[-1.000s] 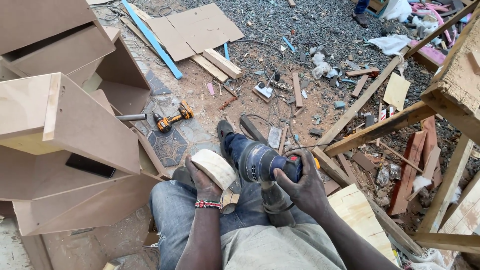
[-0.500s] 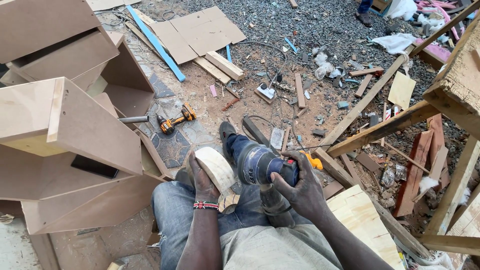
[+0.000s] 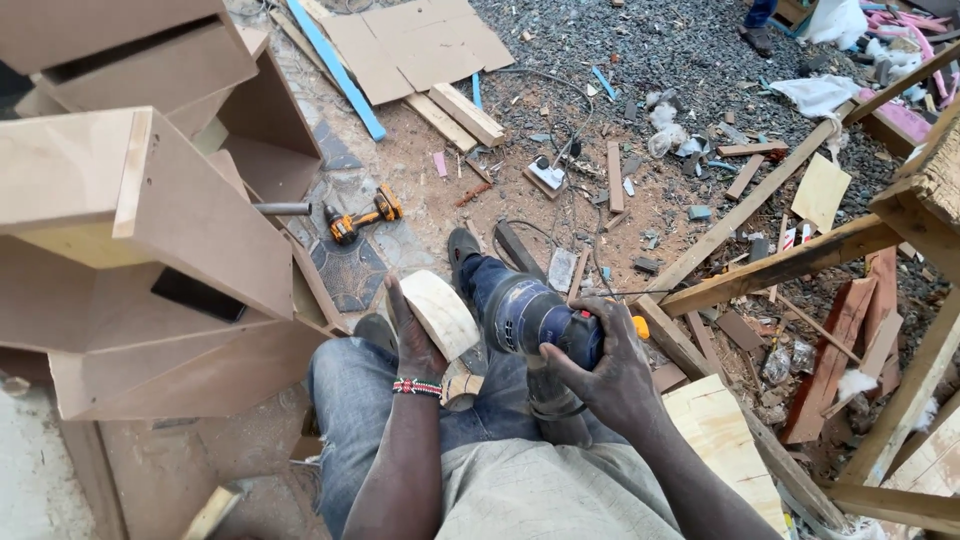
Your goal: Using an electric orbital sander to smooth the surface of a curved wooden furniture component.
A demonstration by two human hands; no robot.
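No packages, labels, signs, screens.

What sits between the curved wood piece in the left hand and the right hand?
In the head view, the blue power tool's round body fills the gap between the curved wood piece, held by the left hand, and the right hand gripping it.

View shifts: my head camera tilts and swings a bit, so the whole scene slides right and slightly up versus a second ago. The yellow drill (image 3: 362,219) on the floor now sits further right in frame, the socket block (image 3: 549,172) too. The stacked board cabinets (image 3: 150,220) at left fill more of the frame and look rotated. My left hand (image 3: 416,340) with the curved wood piece (image 3: 441,313) shows higher and further right than before. My right hand (image 3: 600,370) on the blue power tool (image 3: 530,315) moves the same way; the orange part (image 3: 640,326) beside it, absent a second ago, still peeks out. A pale wood stick (image 3: 212,512) newly enters at bottom left.
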